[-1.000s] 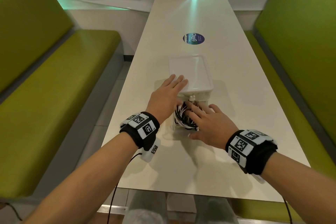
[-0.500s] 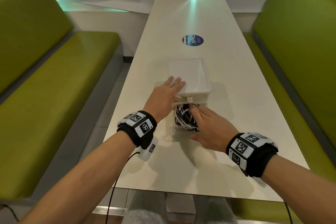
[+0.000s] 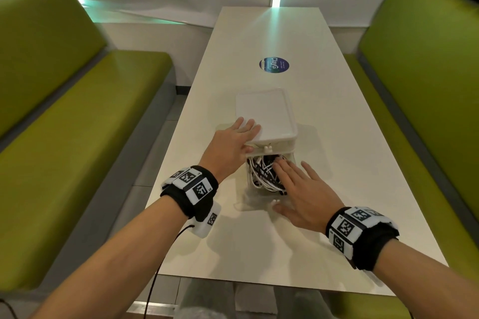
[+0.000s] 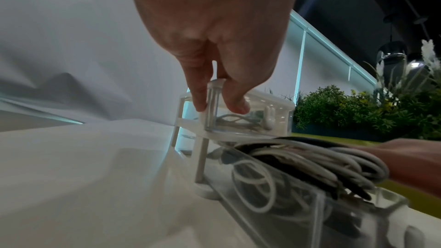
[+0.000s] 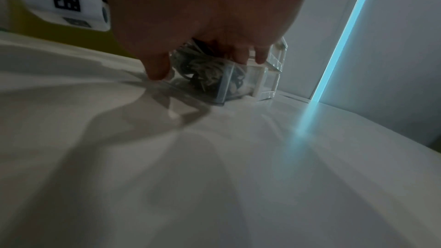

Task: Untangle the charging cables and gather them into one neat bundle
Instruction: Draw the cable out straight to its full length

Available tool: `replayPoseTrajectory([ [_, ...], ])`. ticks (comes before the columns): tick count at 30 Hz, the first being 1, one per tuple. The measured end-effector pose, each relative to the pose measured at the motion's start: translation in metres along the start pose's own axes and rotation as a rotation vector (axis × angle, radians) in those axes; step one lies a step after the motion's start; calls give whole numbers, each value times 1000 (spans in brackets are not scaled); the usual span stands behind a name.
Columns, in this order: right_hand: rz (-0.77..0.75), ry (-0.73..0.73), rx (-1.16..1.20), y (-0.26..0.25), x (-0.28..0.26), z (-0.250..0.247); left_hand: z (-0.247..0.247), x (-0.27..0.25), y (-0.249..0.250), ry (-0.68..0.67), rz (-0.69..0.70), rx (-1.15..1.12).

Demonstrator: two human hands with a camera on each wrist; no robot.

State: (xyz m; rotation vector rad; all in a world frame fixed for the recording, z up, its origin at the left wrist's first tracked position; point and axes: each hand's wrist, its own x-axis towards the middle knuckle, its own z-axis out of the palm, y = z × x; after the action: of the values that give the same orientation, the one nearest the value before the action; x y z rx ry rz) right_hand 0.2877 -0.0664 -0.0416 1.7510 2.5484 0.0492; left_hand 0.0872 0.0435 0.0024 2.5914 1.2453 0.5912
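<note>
A small drawer unit (image 3: 264, 111) with a white top stands mid-table. Its clear drawer (image 3: 255, 202) is pulled out toward me and holds a tangle of white and black charging cables (image 3: 261, 171). My left hand (image 3: 246, 136) holds the unit's near-left corner, fingers on top and thumb on the front edge; the left wrist view shows the hand (image 4: 219, 105) pinching the corner post. My right hand (image 3: 282, 184) lies flat over the cables with straight fingers, its thumb at the drawer front. The right wrist view shows the cables (image 5: 205, 71) under the fingertips (image 5: 241, 57).
The white table (image 3: 337, 215) is long and narrow, with a round blue sticker (image 3: 274, 65) farther back. Green benches (image 3: 77, 124) flank both sides. Plants (image 4: 346, 112) stand behind the right bench.
The drawer has slid farther out toward me, exposing more of the cables. My right hand came back with it; my left hand stayed on the unit's corner.
</note>
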Motion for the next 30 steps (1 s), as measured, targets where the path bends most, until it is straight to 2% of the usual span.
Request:
replayPoseTrajectory([
  [5, 18, 58, -18, -5, 10, 5, 0, 2, 10, -13, 45, 117],
  [8, -5, 65, -26, -5, 7, 10, 18, -11, 8, -97, -37, 98],
  [11, -8, 108, -58, -8, 5, 13, 30, -14, 4, -49, -49, 122],
  [15, -30, 60, -75, -3, 10, 13, 33, -14, 5, -17, -64, 133],
  [18, -72, 30, -90, 0, 15, 15, 32, -14, 4, 16, -35, 126],
  [24, -53, 101, -187, 1, 17, 13, 23, -4, -4, 157, 62, 36],
  [30, -79, 123, -111, 3, 25, 14, 16, 1, -7, 124, 63, 12],
])
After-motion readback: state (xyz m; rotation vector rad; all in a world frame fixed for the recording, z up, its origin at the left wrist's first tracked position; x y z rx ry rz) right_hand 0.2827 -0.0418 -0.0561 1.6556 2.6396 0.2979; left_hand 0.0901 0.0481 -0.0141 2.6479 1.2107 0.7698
